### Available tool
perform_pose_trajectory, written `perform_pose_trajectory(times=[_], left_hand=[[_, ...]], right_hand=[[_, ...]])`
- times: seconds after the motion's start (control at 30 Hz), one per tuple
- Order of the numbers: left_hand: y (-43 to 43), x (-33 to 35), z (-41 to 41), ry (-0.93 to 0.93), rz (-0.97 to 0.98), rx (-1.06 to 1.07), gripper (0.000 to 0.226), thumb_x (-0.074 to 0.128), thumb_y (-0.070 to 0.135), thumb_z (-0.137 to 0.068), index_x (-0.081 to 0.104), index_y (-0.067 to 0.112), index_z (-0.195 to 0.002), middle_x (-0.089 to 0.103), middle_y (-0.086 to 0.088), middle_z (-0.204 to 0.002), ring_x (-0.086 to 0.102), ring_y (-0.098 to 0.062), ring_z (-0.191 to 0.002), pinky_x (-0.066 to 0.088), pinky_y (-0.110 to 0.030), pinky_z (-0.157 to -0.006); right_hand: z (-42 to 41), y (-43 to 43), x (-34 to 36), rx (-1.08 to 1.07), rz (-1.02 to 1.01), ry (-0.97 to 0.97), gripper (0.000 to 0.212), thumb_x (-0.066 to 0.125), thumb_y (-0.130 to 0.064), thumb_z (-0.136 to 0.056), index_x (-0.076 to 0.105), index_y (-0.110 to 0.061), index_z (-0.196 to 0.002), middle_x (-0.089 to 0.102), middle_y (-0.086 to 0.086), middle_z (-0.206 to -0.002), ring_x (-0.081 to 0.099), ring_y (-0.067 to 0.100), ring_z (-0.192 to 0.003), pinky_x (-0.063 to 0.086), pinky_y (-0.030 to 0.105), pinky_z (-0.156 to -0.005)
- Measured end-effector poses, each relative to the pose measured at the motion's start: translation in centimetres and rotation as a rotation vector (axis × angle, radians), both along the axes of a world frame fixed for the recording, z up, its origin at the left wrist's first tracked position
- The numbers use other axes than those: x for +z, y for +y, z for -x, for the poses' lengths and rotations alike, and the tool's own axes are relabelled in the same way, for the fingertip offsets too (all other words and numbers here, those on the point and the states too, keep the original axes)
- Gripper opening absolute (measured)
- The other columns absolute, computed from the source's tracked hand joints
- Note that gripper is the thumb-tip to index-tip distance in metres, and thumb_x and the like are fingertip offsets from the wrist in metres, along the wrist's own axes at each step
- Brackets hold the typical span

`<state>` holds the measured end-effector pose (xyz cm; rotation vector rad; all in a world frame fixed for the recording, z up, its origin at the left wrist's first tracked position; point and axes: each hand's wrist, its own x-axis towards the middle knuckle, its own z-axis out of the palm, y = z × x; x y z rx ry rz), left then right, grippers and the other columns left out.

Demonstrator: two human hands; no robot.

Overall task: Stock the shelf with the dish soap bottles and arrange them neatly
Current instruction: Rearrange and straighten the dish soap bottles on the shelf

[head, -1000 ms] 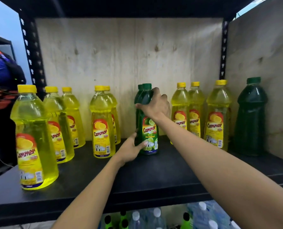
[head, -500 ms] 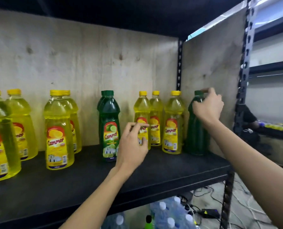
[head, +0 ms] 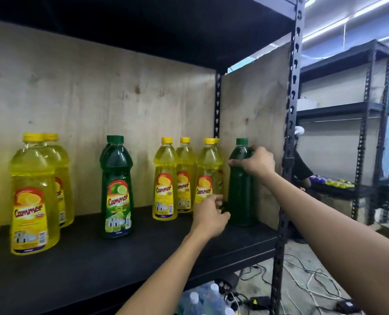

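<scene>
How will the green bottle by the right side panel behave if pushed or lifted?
The green dish soap bottle looks full, so probably heavy for its size. Tall and narrow, it may tip if pushed high, where the right hand grips its shoulder. Standing upright, it should slide on the shelf, not roll.

A stockroom; black slotted racks (head: 291, 110), plywood backing (head: 98, 98), rows of labelled soap bottles (head: 165, 178).

Black shelf (head: 143, 258), as I see it. Upright on it, left to right: yellow pair (head: 33, 196), one behind the other; green pair (head: 116, 189), likewise; yellow group (head: 165, 178), probably four; lone green bottle (head: 241, 196), label unseen, at the right end.
</scene>
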<state>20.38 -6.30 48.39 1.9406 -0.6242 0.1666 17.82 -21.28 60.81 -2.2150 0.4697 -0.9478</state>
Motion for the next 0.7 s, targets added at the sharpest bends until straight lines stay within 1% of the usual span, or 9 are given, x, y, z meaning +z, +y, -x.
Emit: perform_pose_trajectory(times=[0.07,0.17,0.3,0.4,0.47,0.53,0.6,0.63,0.7], left_hand=[[-0.7,-0.4,0.3,0.027,0.030,0.024,0.064,0.075,0.020,-0.086,0.047,0.021,-0.143,0.057,0.004,-0.136,0.060,-0.014,-0.117,0.053,-0.030,-0.096],[-2.3,-0.8,1.0,0.016,0.067,0.071,0.068,0.079,0.032,-0.081,0.047,0.019,-0.140,0.056,0.001,-0.138,0.055,-0.021,-0.126,0.047,-0.033,-0.100],[-5.0,-0.8,2.4,0.030,0.182,0.128,0.089,0.082,0.044,-0.074,0.037,0.019,-0.147,0.048,0.001,-0.146,0.045,-0.021,-0.136,0.041,-0.035,-0.110],[-6.5,-0.8,2.9,0.035,0.345,0.192,0.095,0.081,0.045,-0.075,0.030,0.017,-0.151,0.043,-0.001,-0.152,0.041,-0.021,-0.141,0.038,-0.038,-0.115],[-6.9,-1.0,2.6,0.037,0.388,0.209,0.091,0.078,0.043,-0.079,0.030,0.017,-0.151,0.042,-0.001,-0.153,0.040,-0.022,-0.142,0.037,-0.039,-0.115],[-6.4,-1.2,1.7,0.036,0.333,0.153,0.084,0.077,0.040,-0.081,0.033,0.019,-0.149,0.047,0.000,-0.149,0.043,-0.021,-0.139,0.038,-0.038,-0.114],[-5.1,-1.4,0.7,0.001,0.240,0.040,0.072,0.077,0.037,-0.082,0.040,0.021,-0.141,0.057,0.005,-0.136,0.051,-0.019,-0.131,0.043,-0.029,-0.107],[-4.2,-1.5,0.2,-0.018,0.201,-0.017,0.065,0.077,0.036,-0.082,0.044,0.023,-0.136,0.060,0.010,-0.127,0.054,-0.016,-0.128,0.044,-0.018,-0.099],[-2.0,-1.0,-0.4,-0.051,0.116,-0.120,0.058,0.078,0.035,-0.082,0.045,0.030,-0.129,0.058,0.021,-0.116,0.054,-0.009,-0.123,0.037,0.004,-0.079]], right_hand=[[0.9,0.2,-0.2,-0.014,0.067,-0.001,0.092,0.087,-0.059,-0.058,0.058,-0.010,-0.130,0.063,0.014,-0.125,0.065,0.031,-0.110,0.056,0.049,-0.092],[2.2,1.0,-0.1,0.037,0.134,0.020,0.094,0.086,-0.064,-0.055,0.060,-0.012,-0.129,0.065,0.011,-0.117,0.067,0.028,-0.104,0.057,0.048,-0.089],[3.5,3.2,0.1,0.094,0.267,0.038,0.073,0.086,-0.068,-0.048,0.074,-0.014,-0.095,0.070,0.001,-0.083,0.068,0.017,-0.075,0.060,0.038,-0.068],[3.2,4.6,-0.6,0.104,0.401,0.032,0.077,0.085,-0.072,-0.045,0.065,-0.013,-0.091,0.067,0.000,-0.086,0.064,0.017,-0.077,0.057,0.035,-0.064],[3.1,4.5,-0.3,0.165,0.397,0.088,0.079,0.086,-0.069,-0.048,0.057,-0.015,-0.098,0.064,-0.002,-0.092,0.062,0.016,-0.084,0.054,0.032,-0.066],[3.4,3.8,0.7,0.291,0.373,0.199,0.079,0.088,-0.061,-0.054,0.054,-0.018,-0.112,0.063,-0.002,-0.104,0.060,0.016,-0.093,0.052,0.028,-0.072],[4.0,2.9,1.9,0.475,0.357,0.349,0.089,0.091,-0.046,-0.061,0.048,-0.027,-0.136,0.061,-0.001,-0.125,0.062,0.017,-0.103,0.057,0.032,-0.082],[4.4,2.6,2.5,0.561,0.368,0.420,0.093,0.091,-0.039,-0.064,0.043,-0.035,-0.143,0.057,-0.003,-0.132,0.063,0.017,-0.102,0.059,0.032,-0.080],[5.2,2.4,3.3,0.685,0.422,0.486,0.089,0.090,-0.033,-0.068,0.044,-0.039,-0.144,0.055,-0.007,-0.136,0.064,0.013,-0.099,0.059,0.028,-0.075]])
